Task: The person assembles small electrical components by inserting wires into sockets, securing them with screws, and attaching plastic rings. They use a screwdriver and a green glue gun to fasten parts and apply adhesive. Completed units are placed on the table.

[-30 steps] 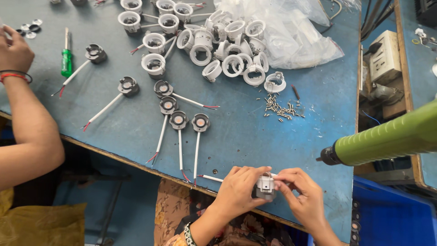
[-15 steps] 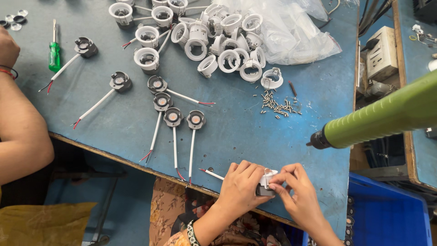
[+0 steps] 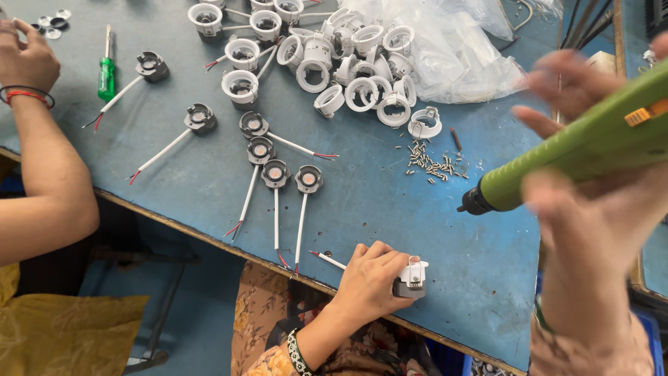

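The left hand [image 3: 372, 278] is curled tight around a small lamp fitting [image 3: 412, 277], pinning it to the blue table [image 3: 362, 202] near the front edge; fingers wrap its near side and the thumb lies across the top. The fitting is white with a dark ribbed body and a thin wire clip arching over it, and a white lead with a red tip runs out to the left from under the hand.

The right hand [image 3: 598, 209] is raised close to the camera and blurred, closed on the body of a green power screwdriver [image 3: 577, 150] (orange switch on its upper side); its black nose points down and left, above the table and well apart from the fitting. Exactly how the fingers lie on it is hard to tell through the blur.

A crumpled clear plastic bag [image 3: 452, 49] lies at the far side of the table, just beside a heap of white ring housings [image 3: 355, 69]. A scatter of small screws [image 3: 431, 163] sits between that heap and the screwdriver's nose. Left of centre lie several dark lamp modules [image 3: 275, 173] with white leads, three of them side by side.

At the far left, another person's hand [image 3: 26, 59] rests near a green-handled hand screwdriver [image 3: 106, 75].
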